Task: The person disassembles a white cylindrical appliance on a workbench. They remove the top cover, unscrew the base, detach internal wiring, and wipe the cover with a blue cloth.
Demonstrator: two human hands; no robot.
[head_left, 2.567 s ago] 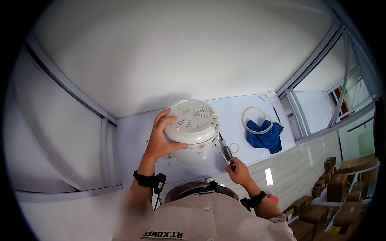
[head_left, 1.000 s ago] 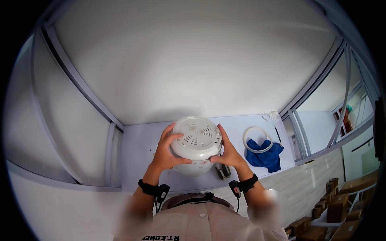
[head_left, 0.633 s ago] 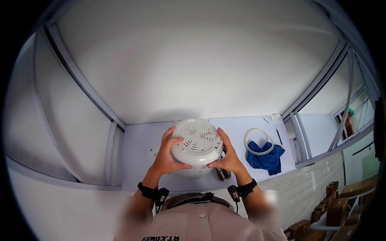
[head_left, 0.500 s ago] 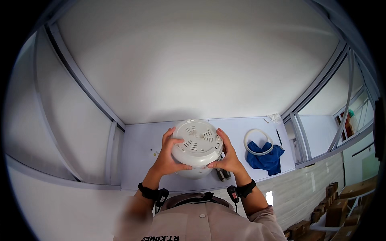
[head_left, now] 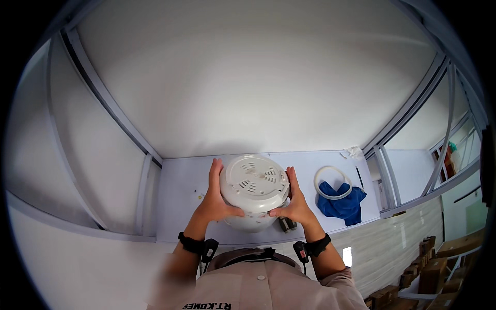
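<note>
White table point(head_left: 178, 206) against wall point(head_left: 258, 77); cartons point(head_left: 433, 274) right; left fingers point(head_left: 214, 178), right fingers point(head_left: 293, 182) spread, clasping appliance point(head_left: 253, 181).

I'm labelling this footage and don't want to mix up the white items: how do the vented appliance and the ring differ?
The appliance is a bulky body; the ring is a thin, open hoop. The appliance has slots in its upper face, while the ring looks plain. The appliance stands between the left hand and right hand; the ring lies partly over blue cloth. Both are round and whitish.
</note>
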